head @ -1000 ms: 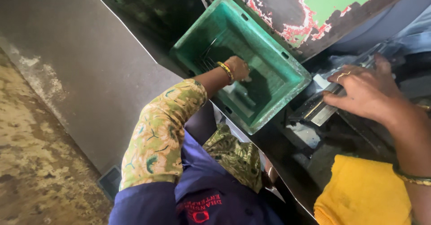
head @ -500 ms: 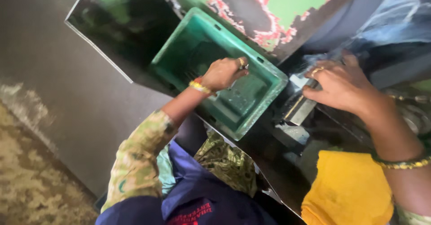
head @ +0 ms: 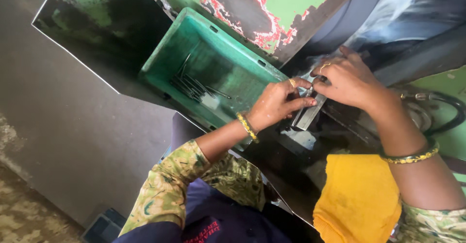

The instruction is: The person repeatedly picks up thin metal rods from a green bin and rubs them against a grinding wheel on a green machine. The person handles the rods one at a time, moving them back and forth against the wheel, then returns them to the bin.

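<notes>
At about nine o'clock from the hands, a green plastic crate (head: 194, 44) sits tilted against the dark machine body, and a small bunch of thin dark metal rods (head: 194, 85) lies loose on its floor, well apart from both hands. Just at the crate's four o'clock corner, the left hand (head: 276, 102) reaches in from the lower middle, a yellow bangle (head: 247, 126) on its wrist and a ring on one finger; its fingers are curled partly closed, thumb and forefinger pinching toward a small part at the top end of a flat grey metal strip (head: 308, 112), though the part itself is too small and hidden to make out. The strip runs down toward six o'clock from the fingertips, over a dark greasy machine surface (head: 291, 151). At three o'clock of the left hand, touching it fingertip to fingertip, the right hand (head: 347, 80) comes in from the lower right, fingers bent and closed down over the same spot on the strip, a ring on one finger and a dark bangle (head: 412, 155) with gold edging on the wrist. Below the right forearm, at about six o'clock, lies a yellow cloth (head: 357, 199). Above both hands, at twelve o'clock, stands a panel of chipped green and red paint (head: 272, 5).
</notes>
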